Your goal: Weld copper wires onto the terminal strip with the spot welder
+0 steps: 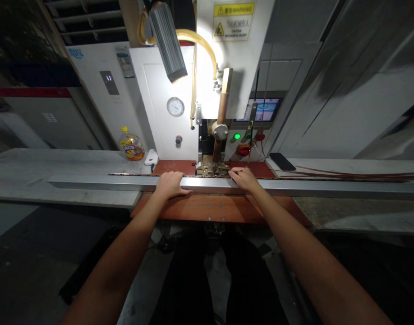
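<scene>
Across the middle of the frame I see a smooth metal bar (pixel 209 184) with a satin sheen. Above it, the rod (pixel 222 108) looks like dull, coppery metal. Left of centre, I read the bottle (pixel 132 146) as glossy clear plastic; the worktop (pixel 75 163) at left looks matt.

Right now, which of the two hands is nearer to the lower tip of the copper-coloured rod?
Right. The right hand is close by, just to the right of the rod tip; the left hand, over the grey metal bar, is farther off to the tip's left.
</scene>
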Demonstrator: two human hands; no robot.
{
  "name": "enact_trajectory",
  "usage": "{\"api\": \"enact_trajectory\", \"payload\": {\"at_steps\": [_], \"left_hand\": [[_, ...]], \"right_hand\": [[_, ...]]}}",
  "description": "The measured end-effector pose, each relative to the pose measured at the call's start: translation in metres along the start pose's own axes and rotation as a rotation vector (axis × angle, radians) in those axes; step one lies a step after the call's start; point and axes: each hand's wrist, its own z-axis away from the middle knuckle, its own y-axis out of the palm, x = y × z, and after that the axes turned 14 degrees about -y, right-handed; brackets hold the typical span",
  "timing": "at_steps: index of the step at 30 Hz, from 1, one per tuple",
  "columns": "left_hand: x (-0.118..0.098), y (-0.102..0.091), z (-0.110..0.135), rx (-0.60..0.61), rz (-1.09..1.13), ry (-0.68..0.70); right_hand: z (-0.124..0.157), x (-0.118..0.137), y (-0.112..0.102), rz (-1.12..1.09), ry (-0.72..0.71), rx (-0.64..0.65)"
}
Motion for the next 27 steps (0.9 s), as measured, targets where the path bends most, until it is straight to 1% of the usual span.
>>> {"api": "enact_trajectory", "payload": {"at_steps": [5, 18, 27], "left_hand": [[-0.0001, 0.0025, 0.0013, -0.015, -0.014, -0.01], [-0.0003, 0.0045, 0.0017, -0.05, -0.025, 0.014], [-0.0009, 0.0054, 0.0022, -0.044, 0.004, 0.002]], "right_hand": [[0.0021, 0.0012, 0.0, 0.013, -0.009, -0.013], [0.0034, 0.0023, -0.0012, -0.006, -0.03, -0.027], [0.0056, 0.0001, -0.0014, -0.017, -0.049, -0.036]]}}
